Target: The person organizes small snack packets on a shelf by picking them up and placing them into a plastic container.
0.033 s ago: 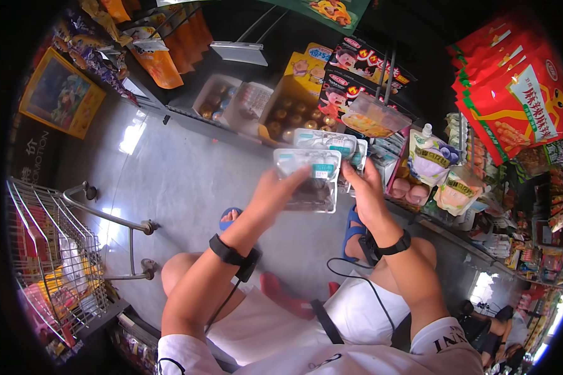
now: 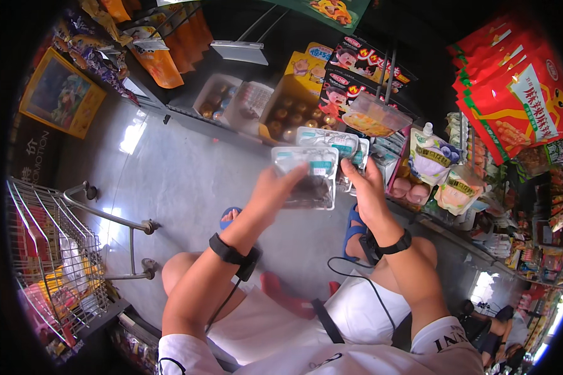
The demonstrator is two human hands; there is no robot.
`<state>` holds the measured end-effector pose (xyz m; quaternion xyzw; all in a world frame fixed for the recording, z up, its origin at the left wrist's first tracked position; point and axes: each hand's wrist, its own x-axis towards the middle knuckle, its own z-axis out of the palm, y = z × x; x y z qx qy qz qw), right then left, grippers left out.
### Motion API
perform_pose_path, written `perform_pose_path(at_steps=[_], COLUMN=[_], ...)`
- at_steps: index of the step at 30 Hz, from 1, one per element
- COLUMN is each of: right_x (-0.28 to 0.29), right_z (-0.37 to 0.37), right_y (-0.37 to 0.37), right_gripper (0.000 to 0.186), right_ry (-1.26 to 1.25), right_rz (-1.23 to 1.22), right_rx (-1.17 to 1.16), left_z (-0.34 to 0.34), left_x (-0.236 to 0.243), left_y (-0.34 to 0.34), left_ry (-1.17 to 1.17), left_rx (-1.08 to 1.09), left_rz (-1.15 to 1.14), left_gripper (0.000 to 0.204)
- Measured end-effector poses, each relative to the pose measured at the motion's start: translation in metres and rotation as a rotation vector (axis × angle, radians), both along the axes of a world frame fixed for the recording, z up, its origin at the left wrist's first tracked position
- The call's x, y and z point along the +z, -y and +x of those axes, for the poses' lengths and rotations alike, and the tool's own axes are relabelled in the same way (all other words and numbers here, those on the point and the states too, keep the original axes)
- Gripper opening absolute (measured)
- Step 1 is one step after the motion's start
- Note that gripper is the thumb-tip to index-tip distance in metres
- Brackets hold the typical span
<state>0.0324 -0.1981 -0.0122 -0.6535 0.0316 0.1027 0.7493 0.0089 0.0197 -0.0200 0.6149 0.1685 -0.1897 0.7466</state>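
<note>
Well, packs (image 2: 314, 192) over glossy shop floor (image 2: 191, 175), perhaps concrete.

We see a smooth gray floor (image 2: 187, 169) with white shiny spots (image 2: 131, 134) on it. A low shelf (image 2: 221, 129) runs across in front of us. A wire cart (image 2: 106, 216) stands on our left. Bright white light (image 2: 560, 319) shows at the far right edge.

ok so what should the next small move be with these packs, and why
Perhaps draw the front clear pack slightly toward the body with the left hand: in this view it overlaps the rear packs, hiding part of them, while the right hand seems to hold those.
</note>
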Motion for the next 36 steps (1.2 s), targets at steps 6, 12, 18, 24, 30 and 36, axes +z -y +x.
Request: perform_pose_path(at_steps=[6,12,18,24,30,36], right_x=[-0.004,0.012,0.004,-0.004,-0.001,-0.015], right_z=[0.003,-0.002,0.002,-0.003,-0.005,0.004], right_y=[0.005,0.002,0.003,-0.008,-0.007,0.005], right_gripper=[0.03,0.035,0.032,0.034,0.032,0.034], right_ry=[0.03,-0.059,0.032,0.102,0.076,0.177], right_rz=[-0.11,-0.063,-0.073,-0.163,-0.155,-0.143], right_rx=[-0.1,-0.1,-0.088,-0.058,-0.04,-0.137], left_z=[0.007,0.02,0.025,0.006,0.001,0.015], left_x=[0.022,0.022,0.013,-0.002,0.011,0.01], left_y=[-0.012,-0.043,-0.043,-0.004,0.009,-0.024], left_ry=[0.03,0.076,0.03,-0.044,0.185,0.295], left_rx=[0.296,0.414,0.493,0.263,0.031,0.241], left_rz=[-0.008,0.033,-0.01,-0.118,0.061,0.096], left_gripper=[0.04,0.038,0.048,0.051,0.048,0.045])
